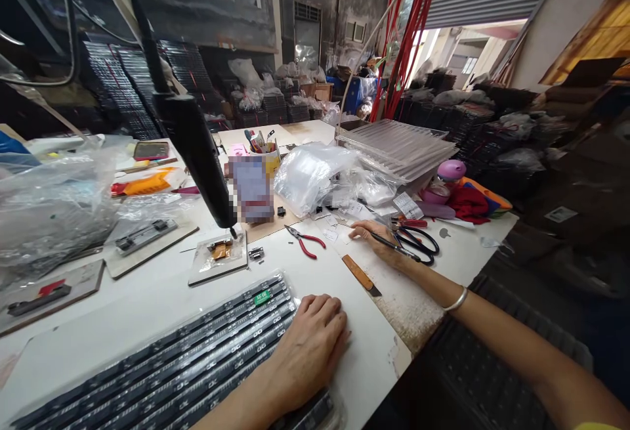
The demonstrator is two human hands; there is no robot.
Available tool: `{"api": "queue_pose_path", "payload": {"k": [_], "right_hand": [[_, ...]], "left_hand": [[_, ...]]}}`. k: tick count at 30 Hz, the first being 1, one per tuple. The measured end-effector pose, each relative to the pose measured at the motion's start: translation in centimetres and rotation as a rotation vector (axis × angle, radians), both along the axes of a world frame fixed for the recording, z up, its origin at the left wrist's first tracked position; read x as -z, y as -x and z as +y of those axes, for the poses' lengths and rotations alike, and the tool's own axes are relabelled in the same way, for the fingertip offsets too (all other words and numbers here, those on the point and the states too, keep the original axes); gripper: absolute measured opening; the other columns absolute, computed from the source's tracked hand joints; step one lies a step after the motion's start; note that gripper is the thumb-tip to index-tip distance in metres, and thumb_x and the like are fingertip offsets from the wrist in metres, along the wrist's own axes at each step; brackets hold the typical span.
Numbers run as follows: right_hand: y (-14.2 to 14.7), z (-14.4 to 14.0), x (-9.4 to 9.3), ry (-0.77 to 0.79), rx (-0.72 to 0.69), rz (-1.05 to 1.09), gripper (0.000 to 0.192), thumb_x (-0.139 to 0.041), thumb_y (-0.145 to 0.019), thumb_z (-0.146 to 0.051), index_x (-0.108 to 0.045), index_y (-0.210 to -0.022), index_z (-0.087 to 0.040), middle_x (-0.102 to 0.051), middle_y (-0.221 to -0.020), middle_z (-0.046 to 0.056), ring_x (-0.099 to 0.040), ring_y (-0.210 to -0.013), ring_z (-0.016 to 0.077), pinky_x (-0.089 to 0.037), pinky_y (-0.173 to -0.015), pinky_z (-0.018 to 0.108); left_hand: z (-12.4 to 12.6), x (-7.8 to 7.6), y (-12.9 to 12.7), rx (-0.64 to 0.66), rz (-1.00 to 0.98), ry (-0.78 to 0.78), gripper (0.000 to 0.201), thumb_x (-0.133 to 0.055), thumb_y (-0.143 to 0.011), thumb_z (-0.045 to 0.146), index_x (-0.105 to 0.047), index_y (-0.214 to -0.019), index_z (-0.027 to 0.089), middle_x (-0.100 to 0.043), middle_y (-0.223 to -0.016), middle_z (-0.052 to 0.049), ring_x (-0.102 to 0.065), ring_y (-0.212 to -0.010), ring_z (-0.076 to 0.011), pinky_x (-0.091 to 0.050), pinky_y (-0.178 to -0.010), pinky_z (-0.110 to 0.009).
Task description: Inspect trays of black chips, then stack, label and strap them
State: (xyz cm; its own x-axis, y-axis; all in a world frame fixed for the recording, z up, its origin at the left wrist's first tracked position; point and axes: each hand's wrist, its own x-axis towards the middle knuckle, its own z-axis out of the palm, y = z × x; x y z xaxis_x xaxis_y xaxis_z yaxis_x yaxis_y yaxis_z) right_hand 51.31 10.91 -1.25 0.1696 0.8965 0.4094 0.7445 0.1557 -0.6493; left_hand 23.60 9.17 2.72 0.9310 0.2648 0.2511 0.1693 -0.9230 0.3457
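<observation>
A clear plastic tray [172,364] with rows of black parts lies at a slant along the near table edge. My left hand [315,344] is at its right end, fingers curled together over the edge; the thumb is hidden. Out to the right, my right hand [378,239] has a slim black pen [396,246] lying across it, held by bent fingers. Its fingertips are near small paper labels [331,234]. Black-handled scissors [418,241] lie just beside that wrist. An orange-handled knife [361,275] and red-handled pliers [308,244] rest between the two hands.
A black electric screwdriver [194,154] hangs above a small fixture board [216,272]; a metal part [256,254] lies beside it. More fixture boards [147,246] stand left. Behind are plastic bags [319,177], a tool cup [266,151] and stacked clear trays [398,148]. The table ends at right.
</observation>
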Motion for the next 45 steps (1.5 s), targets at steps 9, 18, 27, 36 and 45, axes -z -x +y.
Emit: {"api": "queue_pose_path", "payload": {"k": [9, 18, 27, 36, 45], "right_hand": [[-1.3, 0.8, 0.4, -0.085, 0.112, 0.058, 0.024, -0.046, -0.091, -0.037, -0.062, -0.087, -0.021, -0.069, -0.085, 0.005, -0.064, -0.079, 0.0195, -0.049, -0.072, 0.031], [-1.0, 0.8, -0.1, -0.037, 0.059, -0.165, 0.016, -0.053, -0.076, -0.010, -0.063, -0.083, -0.020, -0.059, -0.080, 0.004, -0.056, -0.076, 0.0188, -0.042, -0.072, 0.030], [-0.5, 1.0, -1.2, 0.006, -0.019, -0.211, 0.011, -0.054, -0.073, -0.011, -0.058, -0.078, -0.020, -0.060, -0.072, 0.001, -0.055, -0.072, 0.0179, -0.039, -0.070, 0.029], [-1.4, -0.1, -1.7, 0.011, 0.021, -0.211, 0.005, -0.052, -0.079, -0.017, -0.052, -0.083, -0.021, -0.062, -0.080, 0.001, -0.057, -0.074, 0.0168, -0.041, -0.069, 0.027], [0.0, 0.6, -0.6, 0.045, -0.017, -0.368, 0.006, -0.049, -0.080, -0.015, -0.052, -0.078, -0.019, -0.058, -0.077, 0.006, -0.050, -0.077, 0.0209, -0.035, -0.075, 0.032]], "left_hand": [[0.1, 0.2, 0.0, 0.013, -0.006, -0.006, 0.015, -0.040, -0.094, 0.021, -0.054, -0.096, 0.021, -0.058, -0.095, -0.006, -0.055, -0.093, -0.0214, -0.044, -0.082, -0.038], [0.1, 0.4, 0.1, 0.010, 0.004, -0.003, 0.014, -0.040, -0.094, 0.021, -0.055, -0.096, 0.021, -0.059, -0.097, -0.006, -0.055, -0.095, -0.0215, -0.043, -0.083, -0.038], [0.1, 0.4, 0.1, 0.004, 0.010, 0.000, 0.016, -0.039, -0.094, 0.022, -0.055, -0.095, 0.020, -0.058, -0.096, -0.006, -0.054, -0.094, -0.0211, -0.043, -0.084, -0.038], [0.1, 0.1, 0.1, 0.002, 0.007, 0.005, 0.014, -0.039, -0.094, 0.021, -0.054, -0.092, 0.020, -0.058, -0.094, -0.006, -0.054, -0.093, -0.0208, -0.043, -0.082, -0.038], [0.0, 0.0, 0.2, 0.004, 0.041, 0.011, 0.014, -0.040, -0.094, 0.020, -0.053, -0.094, 0.020, -0.058, -0.097, -0.006, -0.054, -0.095, -0.0218, -0.043, -0.084, -0.039]]}}
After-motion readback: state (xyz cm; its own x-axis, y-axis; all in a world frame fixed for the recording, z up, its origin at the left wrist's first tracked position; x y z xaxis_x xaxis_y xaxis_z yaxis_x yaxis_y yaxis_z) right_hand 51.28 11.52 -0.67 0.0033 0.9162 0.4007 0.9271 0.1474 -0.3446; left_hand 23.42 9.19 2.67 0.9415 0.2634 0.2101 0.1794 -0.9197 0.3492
